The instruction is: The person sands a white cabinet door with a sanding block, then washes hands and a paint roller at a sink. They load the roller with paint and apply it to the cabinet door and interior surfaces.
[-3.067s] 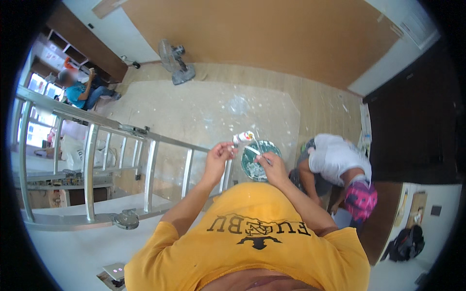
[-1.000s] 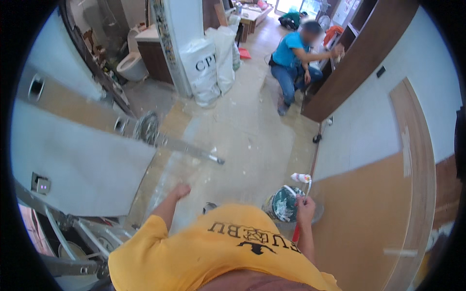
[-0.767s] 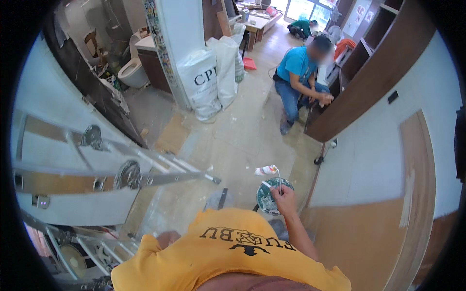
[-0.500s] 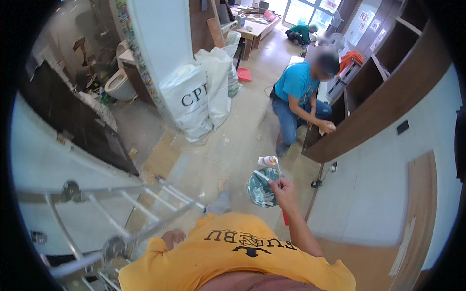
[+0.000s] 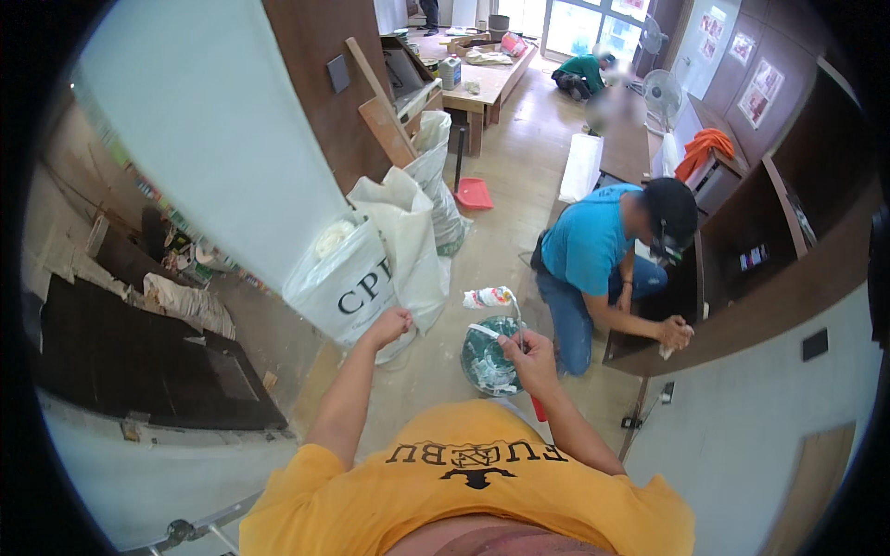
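My right hand (image 5: 533,361) is closed round a paint roller (image 5: 488,297). The roller's sleeve is white with coloured flecks, and its red handle (image 5: 539,409) shows below my fist. A pale bar (image 5: 484,331) sticks out from the same fingers. Whether it is a bucket's handle or a separate tool I cannot tell. Right under it is a round teal bucket (image 5: 479,357) smeared with white. My left hand (image 5: 393,326) is raised in a fist in front of a white sack (image 5: 320,283), with nothing showing in it.
Filled sacks (image 5: 403,222) line the left wall beside a red dustpan (image 5: 474,193). On the right, a co-worker in blue (image 5: 593,241) crouches by a dark cabinet (image 5: 742,287), wiping or rubbing it. Farther off are a wooden workbench (image 5: 496,79) and a fan (image 5: 662,95). A metal ladder (image 5: 221,537) stands low at left.
My left arm has come up from beside my body and reached forward. The view has moved ahead, leaving most of the ladder behind. The bucket has stayed under my right hand.
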`<state>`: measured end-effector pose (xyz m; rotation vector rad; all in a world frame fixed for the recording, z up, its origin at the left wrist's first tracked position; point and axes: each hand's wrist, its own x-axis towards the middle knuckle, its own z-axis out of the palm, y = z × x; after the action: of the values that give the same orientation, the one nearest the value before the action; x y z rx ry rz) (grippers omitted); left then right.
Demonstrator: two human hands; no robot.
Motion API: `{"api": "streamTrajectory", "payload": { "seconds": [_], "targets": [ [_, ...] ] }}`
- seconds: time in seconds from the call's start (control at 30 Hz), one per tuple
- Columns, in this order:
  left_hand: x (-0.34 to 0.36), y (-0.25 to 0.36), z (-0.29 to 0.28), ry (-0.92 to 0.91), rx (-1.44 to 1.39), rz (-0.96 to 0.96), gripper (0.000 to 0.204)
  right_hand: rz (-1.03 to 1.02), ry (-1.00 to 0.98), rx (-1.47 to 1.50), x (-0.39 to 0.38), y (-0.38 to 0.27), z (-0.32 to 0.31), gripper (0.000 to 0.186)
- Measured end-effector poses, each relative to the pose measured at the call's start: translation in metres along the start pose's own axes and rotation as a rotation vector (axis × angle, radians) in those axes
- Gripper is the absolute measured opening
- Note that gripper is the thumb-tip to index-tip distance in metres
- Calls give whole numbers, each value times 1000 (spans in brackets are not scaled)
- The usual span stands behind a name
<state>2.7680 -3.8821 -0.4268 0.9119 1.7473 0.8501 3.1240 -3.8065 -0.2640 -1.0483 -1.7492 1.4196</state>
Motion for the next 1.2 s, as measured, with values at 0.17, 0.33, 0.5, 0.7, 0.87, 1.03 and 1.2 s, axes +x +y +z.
{"api": "streamTrajectory", "payload": {
  "seconds": [0.17,0.33,0.5,0.7,0.87,1.03,1.2],
  "targets": [
    [60,-47,-28,30,372,-109,17,-29,-53,7,148,11,-19,34],
    [45,-96,-35,-233,304,-650,18,-42,-81,-14,289,-21,-35,34],
    [86,-83,-55,-216,152,-875,19,-95,-11,30,423,1,-47,33],
    [306,-15,-104,-288,234,-798,21,-89,244,108,596,23,-95,36],
    [567,96,-109,-727,828,-206,22,-1,280,16,707,12,-131,36],
    [795,286,-104,-650,911,199,16,33,407,-50,799,3,-189,35],
    [929,490,-61,-531,267,33,14,151,614,-92,894,39,-252,31]
  ]
}}
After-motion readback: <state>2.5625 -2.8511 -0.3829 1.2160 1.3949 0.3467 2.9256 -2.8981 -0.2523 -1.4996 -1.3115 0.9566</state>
